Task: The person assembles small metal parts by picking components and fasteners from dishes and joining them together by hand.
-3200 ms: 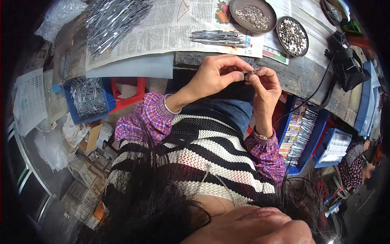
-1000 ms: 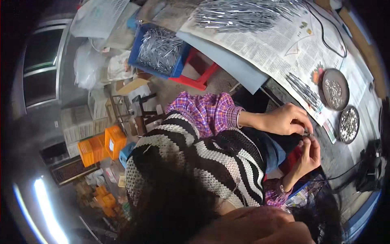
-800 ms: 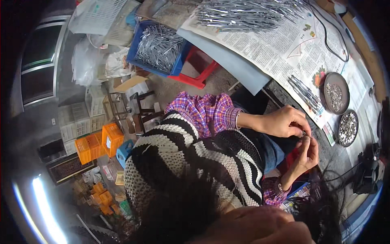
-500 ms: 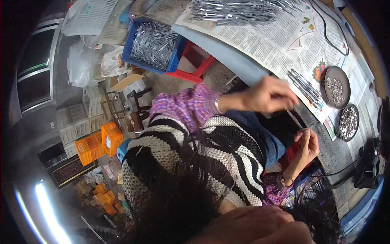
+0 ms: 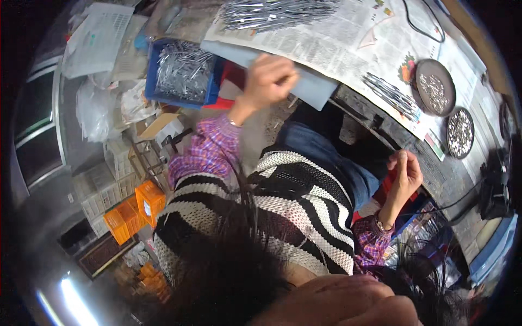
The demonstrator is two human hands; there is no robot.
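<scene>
the left hand (image 5: 270,81) is raised over the near edge of the newspaper (image 5: 348,41) that covers the counter (image 5: 435,168), its fingers curled in together; whether it pinches anything cannot be told, since the picture blurs there. just to the left of that hand, lower than the counter, stands a blue crate (image 5: 182,73) heaped with thin metal pins, resting on a red stool (image 5: 231,81). at the far side of the newspaper lies a big loose pile of the same metal pins (image 5: 277,12), and toward its right edge a small bundle of pins (image 5: 391,95) lies beside two round dark trays (image 5: 435,87) filled with tiny shiny parts. the right hand (image 5: 405,171) is held up at the counter's near edge, well apart from the left hand, thumb and fingertips pressed together on something too small to make out. far left of the crate, on the floor, sit orange boxes (image 5: 133,209) and pale plastic baskets (image 5: 103,185).
</scene>
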